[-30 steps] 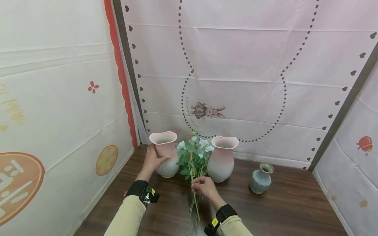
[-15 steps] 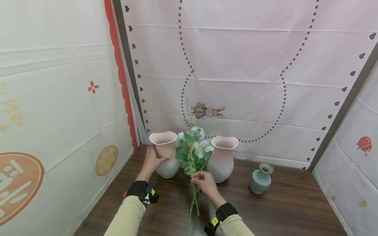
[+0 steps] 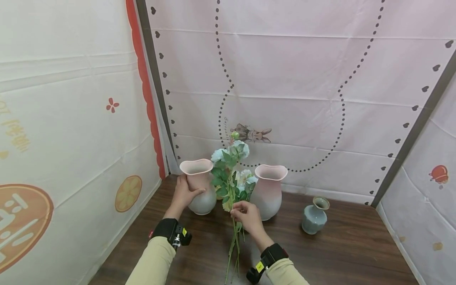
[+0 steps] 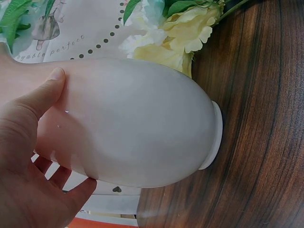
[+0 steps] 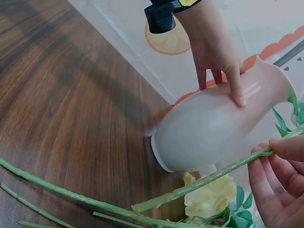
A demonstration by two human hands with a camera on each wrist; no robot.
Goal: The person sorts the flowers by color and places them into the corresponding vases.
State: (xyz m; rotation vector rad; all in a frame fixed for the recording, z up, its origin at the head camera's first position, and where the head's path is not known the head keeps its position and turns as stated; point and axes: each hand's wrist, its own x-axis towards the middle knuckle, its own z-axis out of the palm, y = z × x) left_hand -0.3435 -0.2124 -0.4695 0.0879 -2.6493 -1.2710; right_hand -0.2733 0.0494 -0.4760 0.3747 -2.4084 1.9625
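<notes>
My left hand (image 3: 182,198) grips a pink-and-white vase (image 3: 203,184) below its wavy rim, thumb across the near side and fingers behind it. The vase stands upright on the table. My right hand (image 3: 249,217) pinches the green stem (image 5: 204,181) of an artificial flower between thumb and fingers. Pale blue blooms (image 3: 240,149) and green leaves top that stem, level with the vase's rim and above. Under it lie other stems (image 5: 61,192), with a yellow flower (image 5: 209,197) and a whitish one (image 3: 244,176) behind.
A second pink-and-white vase (image 3: 267,200) stands just right of the flowers. Farther right is a small blue-grey vase (image 3: 314,219) with a narrow neck. Printed cloth (image 3: 285,71) hangs behind and at both sides of the brown wooden table (image 3: 349,245).
The held flower has risen, lifting its blue blooms away from the others, as my right hand moves slightly up and forward. My left hand and its vase stay in place.
</notes>
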